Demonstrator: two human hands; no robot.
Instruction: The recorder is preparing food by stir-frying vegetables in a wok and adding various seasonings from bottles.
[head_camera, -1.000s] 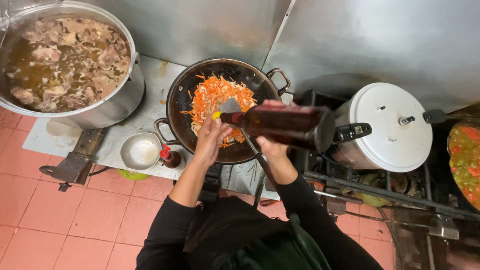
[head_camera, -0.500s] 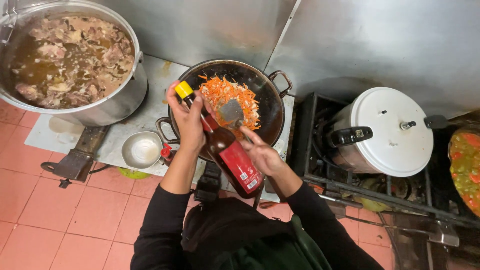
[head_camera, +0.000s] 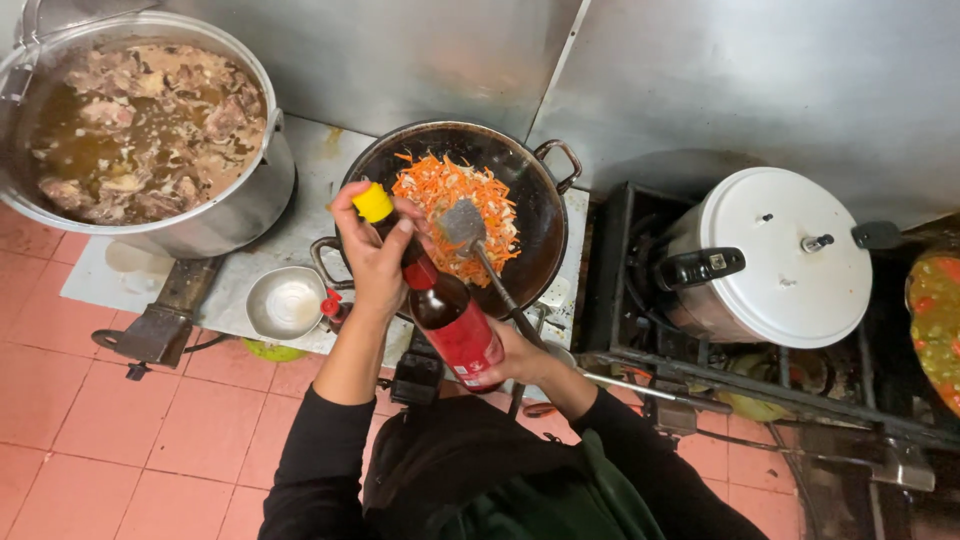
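Left hand (head_camera: 375, 255) fingers are closed round the yellow cap (head_camera: 374, 202) and neck of a dark bottle (head_camera: 450, 318) (red label), whose base sits gripped in the right hand (head_camera: 520, 355), tilted over the near rim of the wok (head_camera: 540, 215) holding shredded carrots (head_camera: 450, 195) and a spatula (head_camera: 465, 225), beside a big stockpot (head_camera: 225, 225).

Commercial kitchen: steel walls (head_camera: 420, 60), huge stockpot (head_camera: 200, 225)
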